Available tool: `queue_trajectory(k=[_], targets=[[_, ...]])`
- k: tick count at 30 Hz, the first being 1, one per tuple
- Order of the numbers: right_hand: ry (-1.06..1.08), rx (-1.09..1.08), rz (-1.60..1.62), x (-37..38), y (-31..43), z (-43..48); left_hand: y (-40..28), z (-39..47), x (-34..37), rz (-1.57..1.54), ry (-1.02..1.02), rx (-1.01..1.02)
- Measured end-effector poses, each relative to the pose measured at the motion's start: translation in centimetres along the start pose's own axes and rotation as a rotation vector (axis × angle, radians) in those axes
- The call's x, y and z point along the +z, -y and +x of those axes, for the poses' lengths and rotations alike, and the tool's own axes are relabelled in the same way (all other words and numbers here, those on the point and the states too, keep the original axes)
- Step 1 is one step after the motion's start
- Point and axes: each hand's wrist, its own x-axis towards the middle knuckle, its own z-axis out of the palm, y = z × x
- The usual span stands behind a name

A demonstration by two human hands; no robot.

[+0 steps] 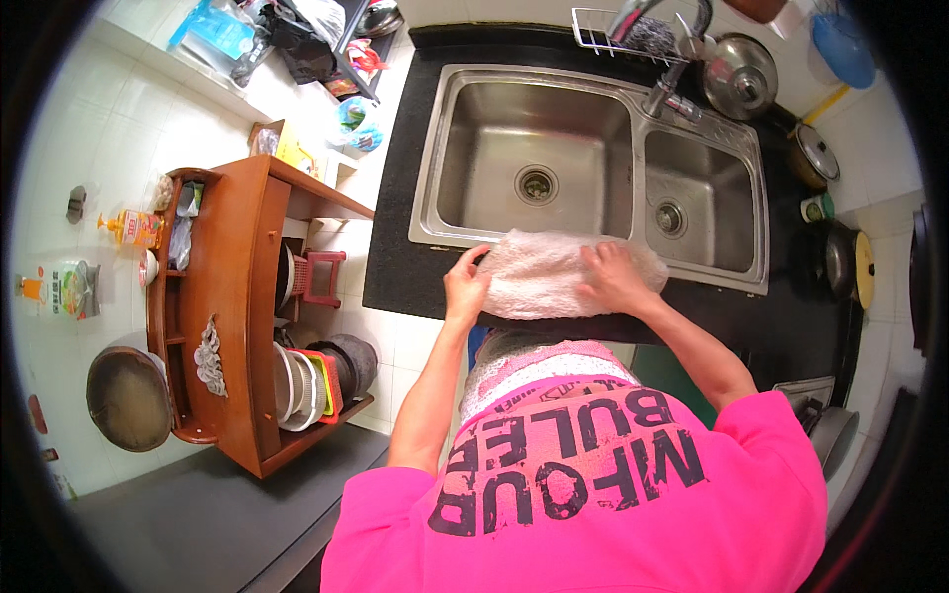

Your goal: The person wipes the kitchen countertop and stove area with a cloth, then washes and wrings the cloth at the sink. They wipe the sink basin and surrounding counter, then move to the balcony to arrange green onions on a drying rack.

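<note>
A pale, textured cloth (530, 270) lies folded or bunched along the black counter's front edge, partly over the near rim of the stainless steel double sink (482, 156). My left hand (465, 285) is at the cloth's left end, thumb and fingers gripping its edge. Spread over the right part of the cloth is my right hand (619, 278), palm down, pressing on it with fingers apart. Both drains show in the basins. Behind the smaller basin stands a chrome faucet (671, 81).
A wire rack (589, 33) with a dark scourer and a metal lid (741, 78) stand behind the sink. Pots (815, 156) line the counter's right side. To my left are a wooden cabinet (245, 296) holding basins and a red plastic stool (326, 278).
</note>
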Motion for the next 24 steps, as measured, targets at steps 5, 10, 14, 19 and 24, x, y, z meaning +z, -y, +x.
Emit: queue_trajectory(k=[5,10,14,19,24], targets=[[-0.054,-0.212,0.125,1.9,8.1,6.9,0.6,3.6,-9.1,0.272,-0.348,0.162],[-0.138,-0.326,0.190,3.5,16.6,15.2,-0.7,7.3,-16.0,0.967,-0.704,0.616],[-0.243,-0.246,0.361,4.8,19.4,19.3,-0.5,7.9,-14.4,0.668,-0.427,0.383],[-0.419,-0.082,0.456,6.7,18.1,24.2,-0.1,10.6,-11.2,0.567,-0.241,0.354],[-0.473,-0.066,0.533,5.2,12.0,33.0,-1.3,16.1,-8.8,0.592,-0.146,0.584]])
